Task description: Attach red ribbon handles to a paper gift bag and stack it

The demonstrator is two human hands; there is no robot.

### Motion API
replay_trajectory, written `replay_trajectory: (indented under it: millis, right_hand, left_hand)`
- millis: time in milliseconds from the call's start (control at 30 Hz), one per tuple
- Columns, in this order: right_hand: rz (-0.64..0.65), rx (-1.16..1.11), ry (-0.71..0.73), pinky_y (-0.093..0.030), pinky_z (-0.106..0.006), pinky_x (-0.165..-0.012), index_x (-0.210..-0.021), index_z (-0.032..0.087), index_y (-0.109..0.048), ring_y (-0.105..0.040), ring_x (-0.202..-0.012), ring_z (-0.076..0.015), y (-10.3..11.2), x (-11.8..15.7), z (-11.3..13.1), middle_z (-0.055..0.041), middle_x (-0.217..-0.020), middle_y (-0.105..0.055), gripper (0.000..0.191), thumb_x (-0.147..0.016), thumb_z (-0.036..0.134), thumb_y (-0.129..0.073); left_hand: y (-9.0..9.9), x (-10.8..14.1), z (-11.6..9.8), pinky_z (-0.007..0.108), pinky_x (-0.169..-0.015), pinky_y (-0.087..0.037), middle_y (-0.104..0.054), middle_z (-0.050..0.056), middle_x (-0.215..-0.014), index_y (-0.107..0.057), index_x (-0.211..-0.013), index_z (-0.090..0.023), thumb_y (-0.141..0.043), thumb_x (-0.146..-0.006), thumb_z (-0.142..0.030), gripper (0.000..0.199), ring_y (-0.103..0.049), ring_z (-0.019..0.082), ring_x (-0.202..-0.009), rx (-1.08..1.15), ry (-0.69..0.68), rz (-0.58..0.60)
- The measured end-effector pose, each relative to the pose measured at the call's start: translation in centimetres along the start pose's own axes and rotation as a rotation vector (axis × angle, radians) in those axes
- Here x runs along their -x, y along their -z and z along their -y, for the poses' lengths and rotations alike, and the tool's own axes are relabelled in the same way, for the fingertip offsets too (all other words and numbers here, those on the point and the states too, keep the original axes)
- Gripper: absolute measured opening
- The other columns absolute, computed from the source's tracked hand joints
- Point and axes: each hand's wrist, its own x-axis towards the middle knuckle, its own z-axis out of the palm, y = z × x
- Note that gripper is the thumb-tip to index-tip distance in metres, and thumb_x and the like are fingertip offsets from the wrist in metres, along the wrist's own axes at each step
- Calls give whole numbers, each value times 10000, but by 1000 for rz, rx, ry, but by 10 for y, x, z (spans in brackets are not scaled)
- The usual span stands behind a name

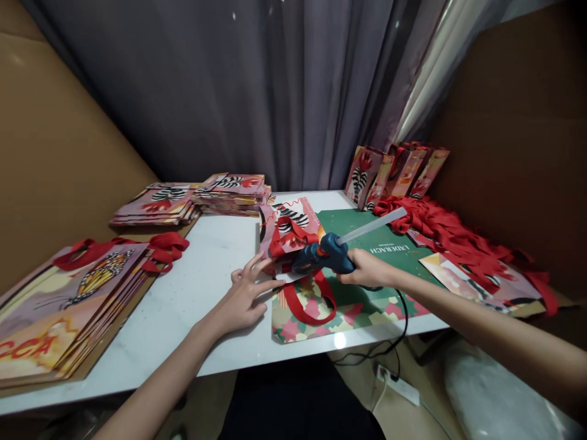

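The white tabletop [206, 269] is partly covered by a green printed sheet [339, 220]. At the left, butterfly-printed bags [77, 311] are stacked; at the right, a heap of red ribbons [458, 238] is piled. Over the sheet's left edge a zebra-printed bag [300, 212] is laid flat, with red ribbon loops at its near part. Its near left edge is touched by the left hand [247, 296], held open with fingers spread. A blue glue gun [331, 252] is gripped in the closed right hand [364, 269], its front end held over the bag's near part. From its back a translucent glue stick [372, 226] is extended.
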Motion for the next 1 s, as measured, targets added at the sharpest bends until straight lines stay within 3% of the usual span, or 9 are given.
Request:
replay_trajectory:
  millis: [367,733,1000]
  right_hand:
    - [-6,118,-111,-304,-234,-500,-737,179,-503,-424,-562,-118,12,7,0,28,-643,-483,208,-660,331,-621]
    - [-18,332,-135,-307,-261,-501,-696,202,-438,-415,-553,-130,32,12,3,19,-614,-450,251,-675,397,-595]
    - [-40,403,-116,-299,-317,-490,-602,234,-394,-417,-512,-171,38,10,7,-11,-571,-478,258,-603,346,-626]
  left_hand:
    - [6,-2,-7,593,-997,-325,-190,40,-1571,-593,-1272,-364,-514,-718,-128,607,-130,409,-1446,75,12,-21]
    - [7,-4,-10,584,-992,-343,-234,30,-1570,-626,-1224,-344,-541,-736,-135,537,-158,373,-1446,100,-5,-62]
    - [7,-4,-11,597,-998,-318,-226,47,-1578,-628,-1223,-329,-552,-738,-144,525,-146,375,-1451,86,-29,-80]
